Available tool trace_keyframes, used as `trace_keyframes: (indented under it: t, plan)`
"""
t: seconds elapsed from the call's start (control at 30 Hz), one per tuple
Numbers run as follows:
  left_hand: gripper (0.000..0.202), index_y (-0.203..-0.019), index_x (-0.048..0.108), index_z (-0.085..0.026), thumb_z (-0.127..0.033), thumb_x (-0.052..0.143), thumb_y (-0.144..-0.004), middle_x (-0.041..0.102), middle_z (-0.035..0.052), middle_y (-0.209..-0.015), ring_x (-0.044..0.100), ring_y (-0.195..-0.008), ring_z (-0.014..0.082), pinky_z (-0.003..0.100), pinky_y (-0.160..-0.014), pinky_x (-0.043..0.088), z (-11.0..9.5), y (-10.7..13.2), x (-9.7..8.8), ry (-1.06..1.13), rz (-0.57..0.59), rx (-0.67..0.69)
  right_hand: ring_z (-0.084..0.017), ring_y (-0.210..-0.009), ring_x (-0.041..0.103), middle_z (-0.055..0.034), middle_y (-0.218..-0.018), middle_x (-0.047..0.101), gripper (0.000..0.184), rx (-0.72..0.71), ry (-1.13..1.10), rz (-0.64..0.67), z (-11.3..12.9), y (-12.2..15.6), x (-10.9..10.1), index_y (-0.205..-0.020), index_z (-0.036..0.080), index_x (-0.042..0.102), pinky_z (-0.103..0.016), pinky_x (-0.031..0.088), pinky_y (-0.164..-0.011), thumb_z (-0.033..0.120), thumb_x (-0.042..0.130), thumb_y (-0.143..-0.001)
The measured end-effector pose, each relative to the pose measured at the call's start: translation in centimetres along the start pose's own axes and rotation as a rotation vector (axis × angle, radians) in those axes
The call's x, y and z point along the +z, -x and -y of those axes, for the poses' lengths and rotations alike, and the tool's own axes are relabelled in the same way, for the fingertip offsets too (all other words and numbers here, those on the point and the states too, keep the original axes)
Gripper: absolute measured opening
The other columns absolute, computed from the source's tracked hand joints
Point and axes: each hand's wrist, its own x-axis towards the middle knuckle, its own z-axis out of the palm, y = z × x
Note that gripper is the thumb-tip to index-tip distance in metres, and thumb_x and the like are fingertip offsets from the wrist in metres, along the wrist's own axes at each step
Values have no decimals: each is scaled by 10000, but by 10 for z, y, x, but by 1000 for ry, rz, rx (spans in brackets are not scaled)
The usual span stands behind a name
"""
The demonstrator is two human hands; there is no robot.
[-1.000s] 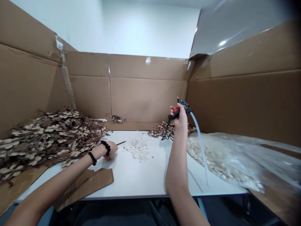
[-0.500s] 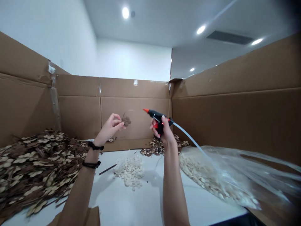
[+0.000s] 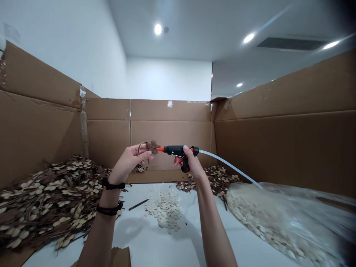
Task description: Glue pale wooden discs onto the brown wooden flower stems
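Observation:
Between the fingertips of my left hand [image 3: 130, 159] is a brown flower cutout [image 3: 152, 145] with a thin curved strip hanging from it. My right hand [image 3: 191, 161] grips a black and orange hot glue gun [image 3: 175, 150], thumb on top and fingers around the handle and trigger. The orange nozzle points left and meets the middle of the flower, or nearly so; the exact contact is too small to tell. A long translucent glue stick [image 3: 230, 166] runs out of the gun's back and curves down to the right.
A heap of brown and cream flower cutouts [image 3: 55, 200] lies left. Small cream discs [image 3: 167, 209] and a dark strip [image 3: 138, 204] lie on the white table [image 3: 155, 248]. More cutouts [image 3: 217, 180] sit behind; a plastic bag of discs [image 3: 267, 218] lies right. Cardboard walls [image 3: 286, 148] surround this.
The glue gun has swung level and moved to the left hand, its nozzle now at the flower. The flower has turned to face the gun. The whole view has shifted slightly.

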Motion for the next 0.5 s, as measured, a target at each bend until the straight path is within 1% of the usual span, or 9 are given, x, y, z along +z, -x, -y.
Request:
trace_keyframes:
  t: [0.2, 0.27, 0.4, 0.5]
  plan:
    - [347, -1041, 644, -150, -380, 641, -781, 713, 73, -859, 647, -782, 184, 235, -583, 414, -4, 3, 3, -47, 15, -5, -128, -481, 473, -44, -489, 550, 642, -6, 61, -41, 5, 3, 8, -506, 186, 524, -265, 376, -527, 786, 427, -712]
    - [348, -1044, 636, -146, -369, 641, -777, 715, 81, -888, 651, -789, 187, 234, -583, 421, -4, 2, 4, -36, 3, -5, -126, -480, 465, -40, -486, 538, 645, -21, 61, -42, 4, 3, 9, -501, 187, 516, -264, 368, -525, 777, 401, -735]
    - [361, -1056, 617, -148, -363, 648, -769, 704, 99, -1007, 660, -840, 196, 232, -599, 440, -5, 2, 5, -4, -6, -13, -123, -475, 454, -33, -485, 517, 644, -49, 41, -38, 2, 0, 11, -496, 188, 503, -262, 358, -523, 760, 372, -761]
    - [363, -1067, 606, -149, -373, 631, -782, 703, 104, -1008, 657, -863, 203, 237, -611, 448, -3, 1, 6, -14, 3, -11, -121, -468, 431, -21, -463, 481, 632, -52, 59, -64, 2, 0, 10, -489, 196, 475, -261, 343, -515, 756, 371, -762]
